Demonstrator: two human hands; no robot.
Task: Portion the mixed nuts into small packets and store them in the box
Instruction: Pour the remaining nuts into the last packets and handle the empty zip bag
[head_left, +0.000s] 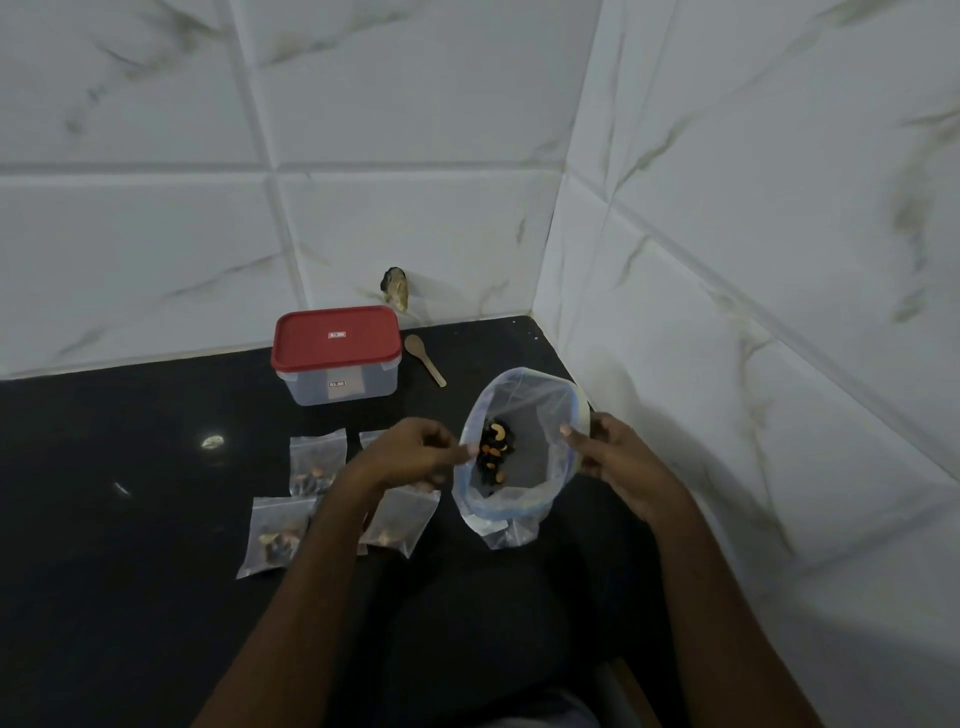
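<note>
Bag (530, 410) is pinched at the rim by left hand (415, 453) and right hand (618, 457). Its mouth should be held wide and level.

Left forearm (291, 582) and right forearm (727, 597), both bare, come up from the bottom edge and converge toward centre, wrists roughly level. Left hand (415, 457): knuckles up, fingers curled, fingertips pinching the left rim of the bag (527, 402). Right hand (615, 457) mirrors it on the right rim; hands apart, not touching.
</note>
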